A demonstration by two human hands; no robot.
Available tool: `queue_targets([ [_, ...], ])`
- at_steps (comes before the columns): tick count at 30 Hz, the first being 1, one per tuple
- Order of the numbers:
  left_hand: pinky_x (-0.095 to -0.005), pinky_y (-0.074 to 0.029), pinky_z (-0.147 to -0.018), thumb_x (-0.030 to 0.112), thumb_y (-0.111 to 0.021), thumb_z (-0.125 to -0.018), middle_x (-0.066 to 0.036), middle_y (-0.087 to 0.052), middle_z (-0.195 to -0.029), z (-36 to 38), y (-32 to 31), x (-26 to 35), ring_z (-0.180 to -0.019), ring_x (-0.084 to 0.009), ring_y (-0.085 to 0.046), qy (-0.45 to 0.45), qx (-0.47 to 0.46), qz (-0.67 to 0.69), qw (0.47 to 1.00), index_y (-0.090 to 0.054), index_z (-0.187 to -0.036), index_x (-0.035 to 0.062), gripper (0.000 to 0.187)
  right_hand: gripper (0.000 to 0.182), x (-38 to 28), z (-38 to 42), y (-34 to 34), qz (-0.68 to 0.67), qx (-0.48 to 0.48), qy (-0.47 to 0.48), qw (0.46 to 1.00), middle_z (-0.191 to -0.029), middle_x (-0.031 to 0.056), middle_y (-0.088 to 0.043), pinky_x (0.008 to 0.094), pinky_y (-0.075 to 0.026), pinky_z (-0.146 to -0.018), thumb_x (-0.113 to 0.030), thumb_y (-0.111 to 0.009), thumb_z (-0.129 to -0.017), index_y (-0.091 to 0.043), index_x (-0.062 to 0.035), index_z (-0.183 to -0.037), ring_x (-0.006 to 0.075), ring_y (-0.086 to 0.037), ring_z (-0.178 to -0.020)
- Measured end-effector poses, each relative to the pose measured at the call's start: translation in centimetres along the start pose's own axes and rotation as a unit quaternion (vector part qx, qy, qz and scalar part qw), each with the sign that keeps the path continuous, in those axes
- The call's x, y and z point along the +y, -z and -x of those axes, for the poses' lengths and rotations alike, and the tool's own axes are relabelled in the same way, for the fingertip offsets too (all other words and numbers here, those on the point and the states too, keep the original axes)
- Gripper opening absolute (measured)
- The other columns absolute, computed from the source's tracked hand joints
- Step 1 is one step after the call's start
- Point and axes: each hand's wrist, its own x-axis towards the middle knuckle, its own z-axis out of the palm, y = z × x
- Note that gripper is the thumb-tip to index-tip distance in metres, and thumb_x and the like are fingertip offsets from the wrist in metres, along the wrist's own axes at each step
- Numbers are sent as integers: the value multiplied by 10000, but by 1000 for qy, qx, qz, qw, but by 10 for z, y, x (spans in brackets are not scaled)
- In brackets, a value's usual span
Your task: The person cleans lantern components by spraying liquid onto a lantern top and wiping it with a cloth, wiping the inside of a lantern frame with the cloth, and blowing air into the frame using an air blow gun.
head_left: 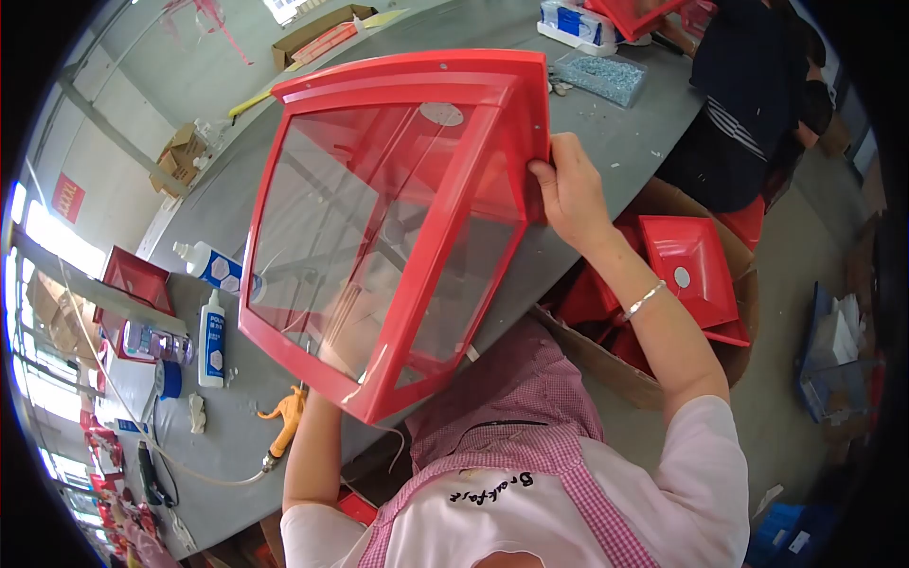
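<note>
A red plastic housing (454, 256) with clear window panes is tilted above the grey table. My right hand (573, 194) is closed around its flanged edge at the upper right, thumb on the near side. Through the clear pane I see my left hand (348, 327), blurred; it is against the lower left of the housing, and its exact grip is partly hidden. An orange air blow gun (284, 423) with a pale hose lies beside my left forearm. White glue bottles with blue labels, one standing (212, 341) and one lying (213, 265), are left of the housing.
A cardboard box (743, 327) holding red plastic parts (689, 270) stands to the right. On the grey table (454, 33) sits a clear tray of bluish bits (606, 78). A co-worker in dark clothes (743, 76) is at the upper right. Blue tape (169, 379) lies left.
</note>
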Motion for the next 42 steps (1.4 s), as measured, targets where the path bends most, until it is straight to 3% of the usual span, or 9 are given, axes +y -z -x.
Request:
queue_targets([
  [8, -398, -521, -877, 52, -593, -854, -123, -706, -1026, 3, -27, 10, -1006, -302, -647, -50, 24, -103, 993, -699, -1044, 41, 219, 204, -39, -87, 83, -223, -73, -11, 972, -962, 12, -542, 241, -458, -821, -108, -593, -932, -552, -47, -1122, 90, -534, -907],
  [15, -454, -516, -820, 191, -583, -858, -160, -644, -1031, -87, -30, -87, -966, -345, -623, -55, -13, 139, 989, -663, -969, 34, 208, 319, -148, -168, 48, 85, -174, 150, 970, -999, 186, -683, 432, -505, -790, -340, -682, -871, -654, -74, -1046, 277, -675, -923],
  [18, -445, -520, -824, 201, -580, -865, -139, -647, -1025, -136, -45, -80, -968, -333, -626, 42, 151, -220, 963, -669, -950, 41, 202, 212, -136, -173, -5, 242, -213, 202, 925, -1024, 110, -610, 361, -515, -830, -210, -579, -959, -554, -23, -1056, 257, -615, -1026],
  [20, -434, -520, -839, 198, -566, -878, -120, -655, -974, -186, -103, -144, -969, -315, -632, -11, 115, 542, 832, -682, -926, 48, 196, 223, -127, -164, -32, 238, -170, 214, 932, -1032, 125, -613, 384, -517, -835, -226, -589, -952, -556, -25, -1041, 284, -611, -1033],
  [26, -397, -508, -828, 23, -680, -753, -152, -631, -979, -83, -74, -5, -956, -315, -612, -274, -41, -37, 960, -684, -873, 42, 121, 261, -124, -163, -46, 235, -88, 226, 941, -1021, 146, -624, 432, -529, -856, -269, -616, -931, -568, -24, -1004, 328, -616, -1022],
  [29, -398, -492, -785, 10, -682, -701, -143, -614, -930, -39, -51, 4, -905, -304, -607, 14, -151, 314, 937, -688, -913, 41, 214, 259, -121, -166, -50, 242, -86, 239, 936, -1019, 153, -625, 433, -529, -853, -263, -610, -935, -572, -16, -1001, 332, -621, -1014],
  [32, -400, -477, -767, 9, -690, -700, -121, -602, -902, -17, -39, -25, -868, -278, -604, -252, -111, 36, 961, -689, -927, 35, 228, 259, -121, -165, -51, 266, -97, 233, 930, -1016, 159, -631, 431, -531, -848, -261, -604, -942, -580, -9, -997, 334, -629, -1004],
  [34, -403, -506, -792, 211, -706, -772, -177, -656, -1049, -1, -16, 1, -904, -353, -651, -46, -209, -30, 976, -645, -1084, 62, 351, 260, -124, -168, -55, 284, -104, 224, 927, -1015, 162, -637, 427, -533, -844, -261, -601, -947, -586, -6, -995, 335, -634, -998],
  [42, -393, -504, -764, 123, -701, -770, -173, -640, -936, 29, -20, 6, -852, -315, -666, -117, -114, 92, 982, -682, -1003, 30, 252, 262, -139, -179, -48, 242, -183, 205, 931, -954, 145, -666, 416, -536, -805, -283, -610, -949, -594, -21, -955, 306, -662, -925],
])
